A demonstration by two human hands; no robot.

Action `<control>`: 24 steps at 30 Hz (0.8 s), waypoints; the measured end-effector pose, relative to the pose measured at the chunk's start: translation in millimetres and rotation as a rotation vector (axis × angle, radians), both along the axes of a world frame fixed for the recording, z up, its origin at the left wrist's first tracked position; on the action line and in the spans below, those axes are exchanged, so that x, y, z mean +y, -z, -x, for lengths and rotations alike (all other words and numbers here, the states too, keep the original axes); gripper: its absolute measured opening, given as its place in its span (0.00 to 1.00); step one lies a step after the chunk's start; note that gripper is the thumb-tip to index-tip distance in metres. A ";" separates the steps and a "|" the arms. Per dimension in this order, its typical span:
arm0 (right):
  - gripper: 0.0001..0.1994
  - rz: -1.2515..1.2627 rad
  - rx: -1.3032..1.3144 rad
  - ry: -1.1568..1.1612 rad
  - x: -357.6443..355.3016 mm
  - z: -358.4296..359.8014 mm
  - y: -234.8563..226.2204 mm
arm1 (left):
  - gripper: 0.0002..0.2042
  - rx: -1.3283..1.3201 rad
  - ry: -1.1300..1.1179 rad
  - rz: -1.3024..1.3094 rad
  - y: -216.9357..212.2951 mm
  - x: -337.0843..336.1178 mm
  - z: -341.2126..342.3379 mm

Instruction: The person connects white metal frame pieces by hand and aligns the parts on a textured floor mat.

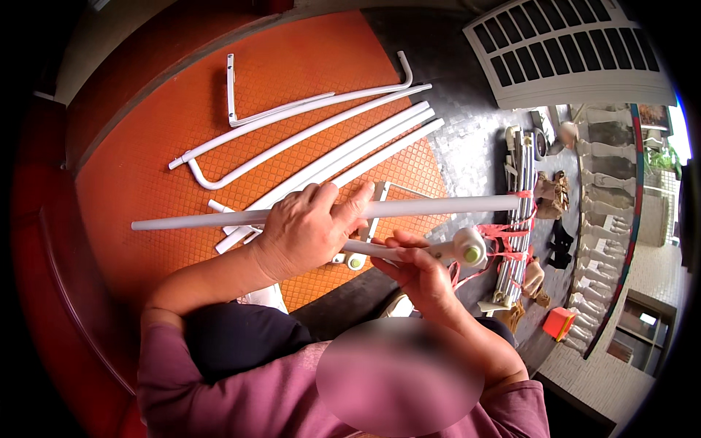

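My left hand [303,230] is closed around a long straight white tube [438,206], which lies level across the view above the mat. Just below that tube, my right hand [420,274] grips a shorter white tube [371,250] with its fingers. At this tube's right end is a rounded white fitting [467,247] with a green centre. A similar white fitting with a green centre [354,261] shows below my left hand. The left hand hides part of the long tube, and whether the two tubes touch cannot be told.
An orange textured mat [146,171] carries bent white tubes [292,109], straight white tubes [350,146] and an L-shaped white bracket [231,87]. Right of it lies a bundle of metal tubes [517,182] tied with red strips. Shoes [561,244] and an orange-red box [558,323] stand near a balustrade [610,182].
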State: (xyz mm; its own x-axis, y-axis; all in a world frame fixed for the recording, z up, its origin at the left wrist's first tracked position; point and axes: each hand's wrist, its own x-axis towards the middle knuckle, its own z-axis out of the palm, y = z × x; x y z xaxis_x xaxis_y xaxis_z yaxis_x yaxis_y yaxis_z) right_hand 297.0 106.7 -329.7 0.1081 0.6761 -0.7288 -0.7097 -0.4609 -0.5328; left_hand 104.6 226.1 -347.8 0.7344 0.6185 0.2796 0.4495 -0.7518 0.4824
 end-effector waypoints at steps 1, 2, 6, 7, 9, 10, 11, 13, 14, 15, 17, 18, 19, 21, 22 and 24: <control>0.19 0.016 0.023 -0.005 -4.1 3.4 5.6 | 0.27 -0.023 0.011 0.008 2.1 -4.4 -4.6; 0.21 0.013 0.072 -0.017 -6.6 7.3 4.5 | 0.27 -0.045 0.020 0.016 4.9 -9.4 -8.2; 0.28 0.013 0.189 -0.032 -18.0 20.0 9.0 | 0.29 -0.055 0.061 0.069 11.1 -22.5 -9.8; 0.30 0.034 0.213 -0.039 -19.3 22.8 7.5 | 0.29 -0.033 0.072 0.083 11.5 -23.9 -9.2; 0.32 -0.002 0.227 -0.078 -21.0 27.5 4.5 | 0.29 -0.012 0.072 0.102 13.4 -26.4 -9.6; 0.33 -0.039 0.238 -0.116 -22.0 30.0 3.8 | 0.29 0.006 0.072 0.119 14.8 -27.9 -9.8; 0.33 -0.034 0.245 -0.120 -23.5 31.7 3.5 | 0.28 0.043 0.087 0.123 17.0 -28.2 -10.4; 0.37 -0.091 0.230 -0.171 -25.3 33.1 1.4 | 0.29 0.045 0.082 0.121 24.1 -29.8 -10.7; 0.37 -0.088 0.233 -0.178 -25.1 34.3 0.2 | 0.30 0.043 0.085 0.117 26.2 -30.7 -9.9; 0.38 -0.085 0.216 -0.190 -24.4 35.1 -1.0 | 0.29 0.055 0.092 0.110 27.0 -31.1 -9.0; 0.39 -0.080 0.200 -0.207 -22.4 35.5 -0.5 | 0.28 0.058 0.100 0.141 28.1 -33.5 -8.0; 0.39 -0.061 0.166 -0.210 -21.0 35.6 -0.4 | 0.27 0.062 0.114 0.169 27.6 -35.3 -7.4; 0.39 -0.043 0.131 -0.212 -20.1 36.0 -0.2 | 0.27 0.077 0.133 0.204 26.9 -37.1 -6.8; 0.38 -0.063 0.134 -0.211 -22.0 35.9 5.3 | 0.26 0.073 0.141 0.212 30.4 -38.5 -6.5; 0.37 -0.085 0.136 -0.206 -22.4 36.6 7.9 | 0.26 0.070 0.154 0.216 31.3 -39.0 -6.3; 0.36 -0.066 0.124 -0.184 -21.3 38.2 8.7 | 0.27 0.086 0.160 0.249 28.6 -39.5 -6.4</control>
State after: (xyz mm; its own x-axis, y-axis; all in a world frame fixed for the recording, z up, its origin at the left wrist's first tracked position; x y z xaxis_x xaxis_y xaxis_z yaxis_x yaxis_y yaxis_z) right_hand 258.8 85.4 -338.4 -0.1090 0.7230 -0.6821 -0.6785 -0.5556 -0.4805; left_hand 111.0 186.6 -376.4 0.8424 0.5348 0.0659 0.3825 -0.6796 0.6260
